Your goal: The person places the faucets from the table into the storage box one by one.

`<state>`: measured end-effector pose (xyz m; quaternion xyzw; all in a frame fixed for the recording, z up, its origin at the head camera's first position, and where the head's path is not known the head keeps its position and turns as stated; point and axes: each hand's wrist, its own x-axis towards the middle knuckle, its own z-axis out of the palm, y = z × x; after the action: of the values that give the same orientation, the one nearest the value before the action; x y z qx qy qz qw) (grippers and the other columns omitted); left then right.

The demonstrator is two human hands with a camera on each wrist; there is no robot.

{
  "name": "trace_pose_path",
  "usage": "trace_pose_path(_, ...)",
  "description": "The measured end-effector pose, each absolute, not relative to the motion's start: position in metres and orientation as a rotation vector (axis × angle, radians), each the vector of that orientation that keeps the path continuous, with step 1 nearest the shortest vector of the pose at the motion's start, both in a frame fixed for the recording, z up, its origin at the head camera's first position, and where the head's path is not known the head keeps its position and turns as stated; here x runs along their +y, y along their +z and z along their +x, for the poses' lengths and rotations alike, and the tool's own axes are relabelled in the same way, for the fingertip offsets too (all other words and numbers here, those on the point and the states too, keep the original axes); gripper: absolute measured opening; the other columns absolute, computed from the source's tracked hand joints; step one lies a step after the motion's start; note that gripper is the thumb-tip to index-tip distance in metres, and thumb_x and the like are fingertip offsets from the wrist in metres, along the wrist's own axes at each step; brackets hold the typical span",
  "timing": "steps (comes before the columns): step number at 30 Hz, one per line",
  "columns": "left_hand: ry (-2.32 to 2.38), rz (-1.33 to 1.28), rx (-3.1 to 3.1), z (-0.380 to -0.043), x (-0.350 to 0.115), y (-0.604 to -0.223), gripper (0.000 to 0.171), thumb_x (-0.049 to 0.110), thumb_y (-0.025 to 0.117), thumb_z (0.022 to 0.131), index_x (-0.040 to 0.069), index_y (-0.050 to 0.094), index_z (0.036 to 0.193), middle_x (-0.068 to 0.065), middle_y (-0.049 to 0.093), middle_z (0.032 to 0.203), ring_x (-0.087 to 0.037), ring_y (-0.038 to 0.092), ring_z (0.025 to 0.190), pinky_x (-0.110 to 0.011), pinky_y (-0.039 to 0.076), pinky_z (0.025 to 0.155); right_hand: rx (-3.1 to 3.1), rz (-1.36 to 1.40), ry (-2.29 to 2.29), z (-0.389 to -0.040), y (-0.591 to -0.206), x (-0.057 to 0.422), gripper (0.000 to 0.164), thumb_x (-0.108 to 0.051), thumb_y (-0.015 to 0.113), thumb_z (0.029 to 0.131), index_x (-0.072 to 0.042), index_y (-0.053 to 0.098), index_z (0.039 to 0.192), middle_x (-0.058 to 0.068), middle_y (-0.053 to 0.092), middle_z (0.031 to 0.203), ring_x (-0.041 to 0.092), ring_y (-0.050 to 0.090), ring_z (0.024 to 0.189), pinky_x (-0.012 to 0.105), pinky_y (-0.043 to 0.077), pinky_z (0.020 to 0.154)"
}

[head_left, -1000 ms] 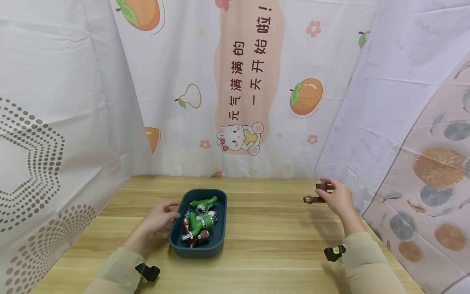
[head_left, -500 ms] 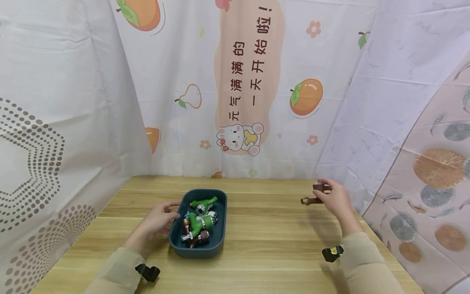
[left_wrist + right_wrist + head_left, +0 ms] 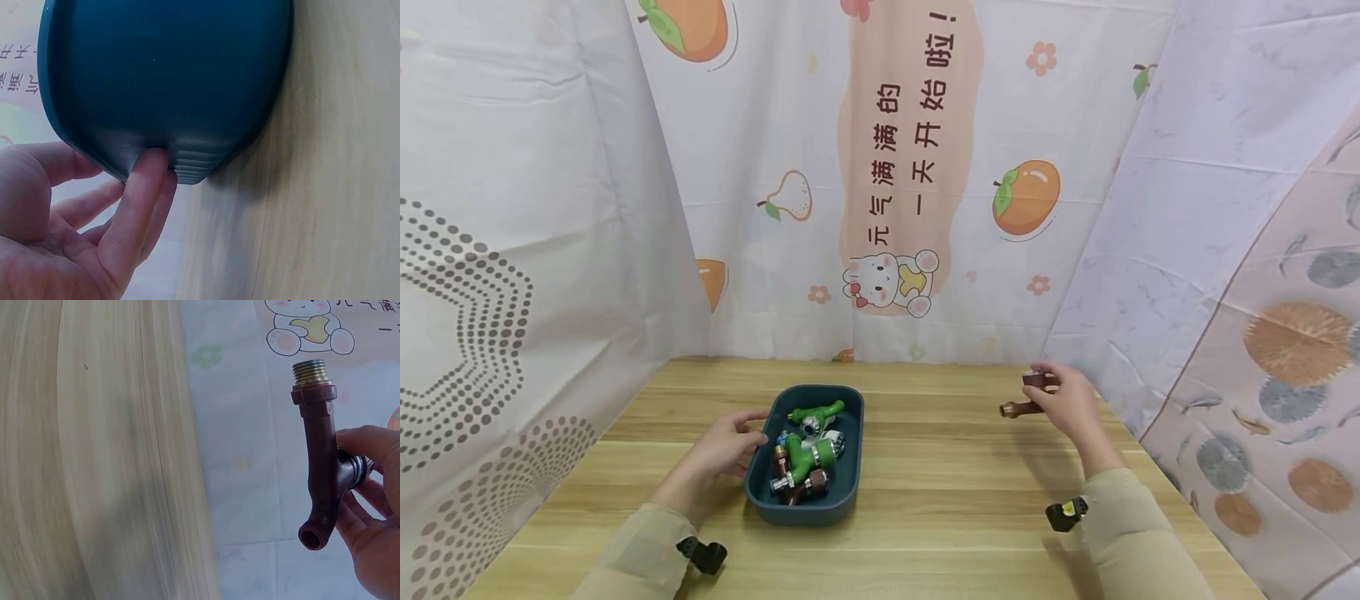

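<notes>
At the right of the table, my right hand (image 3: 1070,402) holds a dark brown faucet (image 3: 1024,408) raised above the tabletop. Its brass threaded end (image 3: 310,372) points up in the right wrist view, with the open spout (image 3: 313,537) below; my fingers grip the handle side, partly hidden. My left hand (image 3: 724,447) holds the left side of a dark teal plastic bin (image 3: 859,467). In the left wrist view the fingers (image 3: 140,200) press the bin's outer wall, while one digit's tip is hidden at the rim. Green faucets (image 3: 808,462) and brown ones (image 3: 816,482) lie jumbled inside the bin.
The wood-grain table (image 3: 940,467) carries the bin left of centre. A printed white curtain (image 3: 790,275) hangs along the back edge, and further curtains (image 3: 1247,250) close off both sides. Each sleeve has a small black camera (image 3: 1063,515) strapped on.
My right hand has moved a little to the left with the brown faucet. The left hand and the bin have stayed in place.
</notes>
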<state>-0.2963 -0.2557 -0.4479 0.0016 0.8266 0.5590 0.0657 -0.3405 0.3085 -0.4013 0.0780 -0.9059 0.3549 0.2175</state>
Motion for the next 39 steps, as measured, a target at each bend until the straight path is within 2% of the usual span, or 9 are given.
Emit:
trace_pose_path(5,1.686,-0.001,2.490,-0.296,-0.256,-0.447,0.053,0.010,0.062,0.098,0.009,0.049,0.150,-0.019,0.061,0.119,-0.029,0.066,0.091,-0.046,0.060,0.063,-2.493,0.273,1.021,-0.343,-0.402,0.299,0.040,-0.009,0.078,0.089,0.001,0.066,0.126,0.027,0.069,0.113,0.044,0.070,0.098,0.047,0.060,0.076)
trace_pose_path(13,1.703,0.019,2.474,-0.296,-0.255,-0.446,0.054,0.010,0.061,0.098,0.008,0.049,0.150,-0.020,0.061,0.119,-0.029,0.066,0.092,-0.046,0.060,0.063,-2.533,0.270,1.056,-0.346,-0.404,0.281,0.040,-0.012,0.077,0.091,-0.002,0.065,0.128,0.025,0.067,0.118,0.042,0.070,0.099,0.045,0.060,0.077)
trace_pose_path(26,1.697,0.017,2.493,-0.297,-0.256,-0.448,0.053,0.009,0.061,0.098,0.008,0.049,0.150,-0.020,0.061,0.120,-0.029,0.066,0.091,-0.046,0.060,0.063,-2.504,0.398,1.116,-0.350,-0.408,0.250,0.039,-0.007,0.077,0.090,-0.001,0.066,0.126,0.020,0.066,0.118,0.040,0.067,0.107,0.046,0.058,0.084)
trace_pose_path(39,1.698,0.020,2.491,-0.298,-0.257,-0.449,0.053,0.009,0.061,0.097,0.008,0.050,0.149,-0.019,0.061,0.118,-0.029,0.065,0.092,-0.045,0.060,0.063,-2.518,0.484,1.135,-0.353,-0.407,0.217,0.039,-0.006,0.079,0.087,-0.004,0.068,0.124,0.019,0.068,0.116,0.035,0.071,0.098,0.041,0.060,0.080)
